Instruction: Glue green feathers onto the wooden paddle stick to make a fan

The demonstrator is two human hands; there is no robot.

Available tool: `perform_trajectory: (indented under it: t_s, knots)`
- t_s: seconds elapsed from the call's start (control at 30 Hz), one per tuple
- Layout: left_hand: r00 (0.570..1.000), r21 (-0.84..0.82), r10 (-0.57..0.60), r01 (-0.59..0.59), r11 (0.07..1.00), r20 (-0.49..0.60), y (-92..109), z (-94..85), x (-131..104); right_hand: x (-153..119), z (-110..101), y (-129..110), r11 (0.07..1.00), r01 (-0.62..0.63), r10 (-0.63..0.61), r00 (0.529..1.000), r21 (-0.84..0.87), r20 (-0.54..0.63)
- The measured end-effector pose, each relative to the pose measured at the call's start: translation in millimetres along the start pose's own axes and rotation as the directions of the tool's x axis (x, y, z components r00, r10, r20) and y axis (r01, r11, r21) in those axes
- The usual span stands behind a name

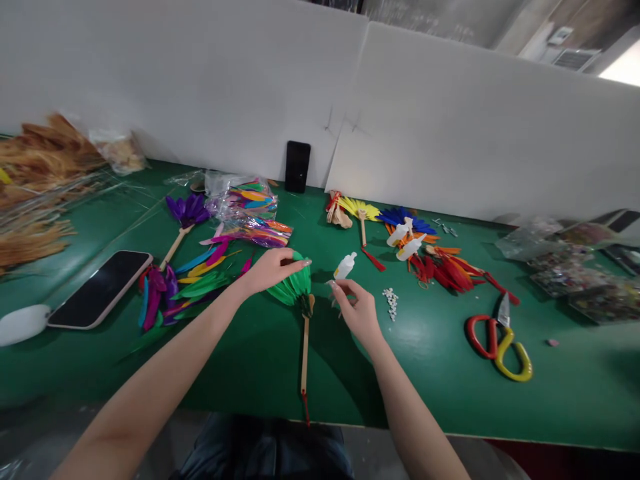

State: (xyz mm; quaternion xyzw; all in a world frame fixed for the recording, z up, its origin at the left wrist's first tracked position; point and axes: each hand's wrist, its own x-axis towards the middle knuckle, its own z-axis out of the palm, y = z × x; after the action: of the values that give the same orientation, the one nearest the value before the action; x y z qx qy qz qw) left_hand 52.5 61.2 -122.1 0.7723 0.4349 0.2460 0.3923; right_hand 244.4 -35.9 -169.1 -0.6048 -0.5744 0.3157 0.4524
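A green feather fan [293,285] with a wooden handle [304,357] lies on the green table [425,373] in front of me. My left hand [273,268] rests flat on the fan's feathers and presses them down. My right hand [356,308] hovers just right of the fan's neck with thumb and forefinger pinched together; whether something tiny sits between them I cannot tell. A small white glue bottle [345,266] lies just beyond the right hand. A little heap of white beads [391,301] sits to its right.
Loose coloured feathers [195,277], a purple fan [187,212] and bagged feathers [247,210] lie left. A phone [100,288] lies far left, another phone [297,167] leans on the wall. Finished fans [400,223], red feathers [445,268] and red-yellow scissors [500,337] lie right.
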Motion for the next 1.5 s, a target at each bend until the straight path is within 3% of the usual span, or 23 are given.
perform_trajectory:
  t_s: [0.17,0.3,0.67,0.93,1.5]
  knots:
    - [0.966,0.174,0.102,-0.145,0.974,0.236,8.8,10.9,31.6,0.6,4.1,6.5,0.998,-0.032,0.037,0.995,-0.056,0.088]
    - [0.937,0.257,0.121,-0.211,0.943,0.328,0.3,18.1,45.2,1.2,5.1,8.1,0.99,-0.034,0.047,0.995,-0.137,0.089]
    - [0.942,0.325,0.058,-0.172,0.93,0.33,-15.2,27.4,51.0,-2.5,11.7,2.2,0.952,-0.073,0.112,0.987,-0.299,0.114]
    - [0.958,0.334,0.0,-0.1,0.937,0.286,-24.9,28.1,52.1,-20.5,22.3,-13.1,0.825,0.031,0.082,0.981,-0.564,0.173]
    - [0.96,0.386,-0.019,-0.094,0.918,0.279,-37.5,34.0,57.9,-22.6,28.3,-10.7,0.794,0.062,0.043,0.986,-0.604,0.158]
